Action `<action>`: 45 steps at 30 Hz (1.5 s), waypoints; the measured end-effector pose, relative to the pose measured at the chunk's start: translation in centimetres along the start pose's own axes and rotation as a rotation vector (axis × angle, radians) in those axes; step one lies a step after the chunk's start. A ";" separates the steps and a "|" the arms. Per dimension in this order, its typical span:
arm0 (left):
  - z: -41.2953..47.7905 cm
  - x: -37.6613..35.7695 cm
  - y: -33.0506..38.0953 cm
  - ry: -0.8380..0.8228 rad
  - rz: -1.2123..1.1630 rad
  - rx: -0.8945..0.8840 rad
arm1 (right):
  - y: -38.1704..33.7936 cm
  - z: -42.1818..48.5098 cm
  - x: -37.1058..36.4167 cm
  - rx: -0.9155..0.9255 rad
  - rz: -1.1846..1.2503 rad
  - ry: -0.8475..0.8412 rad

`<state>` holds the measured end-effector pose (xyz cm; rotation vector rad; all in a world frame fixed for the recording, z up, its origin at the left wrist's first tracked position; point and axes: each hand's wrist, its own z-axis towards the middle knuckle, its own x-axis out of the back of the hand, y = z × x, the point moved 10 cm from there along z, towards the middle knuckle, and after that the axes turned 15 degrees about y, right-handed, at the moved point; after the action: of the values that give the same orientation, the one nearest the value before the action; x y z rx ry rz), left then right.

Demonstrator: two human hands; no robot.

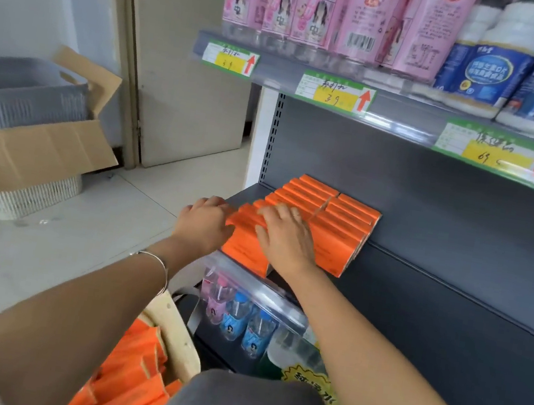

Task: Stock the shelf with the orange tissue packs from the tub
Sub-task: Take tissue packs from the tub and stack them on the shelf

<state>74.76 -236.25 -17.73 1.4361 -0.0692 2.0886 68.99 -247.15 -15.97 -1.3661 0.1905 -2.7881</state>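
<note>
Cream perforated plastic tub (176, 338) sits low on my left, under the left forearm, with loose orange tissue packs (129, 372) in it. Left hand (205, 224) grips the left end of the front orange pack (244, 251); right hand (287, 240) lies flat on top, fingers spread, holding nothing. Packs' long axis runs along the lip of the dark grey metal shelf (418, 294) — two columns, stacked towards the back. Bare shelf lies right of the block. Tub is nearer the left hand — I'd fetch the next pack with that one.
</note>
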 end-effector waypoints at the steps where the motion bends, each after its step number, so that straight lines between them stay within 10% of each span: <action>1: -0.6 0.5 -1.4 -0.009 -0.011 0.038 | -1.8 0.0 -0.3 0.037 0.006 -0.029; 8: -3.1 2.0 -6.9 -0.018 -0.062 0.148 | -8.4 -0.8 -2.7 0.150 -0.014 -0.140; 24: 3.2 -6.9 -2.3 -0.206 -0.588 0.353 | 1.9 -0.7 -6.9 -0.164 -0.127 -0.405; 37: 4.0 -7.8 -0.5 -0.189 -0.522 0.217 | 3.1 -0.5 -6.3 -0.133 -0.164 -0.375; 45: -0.4 -3.5 -8.3 -0.088 -0.332 0.177 | -5.1 -0.4 -4.7 0.120 -0.068 -0.062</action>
<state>79.42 -230.84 -23.25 1.5248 0.3062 1.7957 71.67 -241.66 -19.32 -1.4538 -0.0256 -2.7549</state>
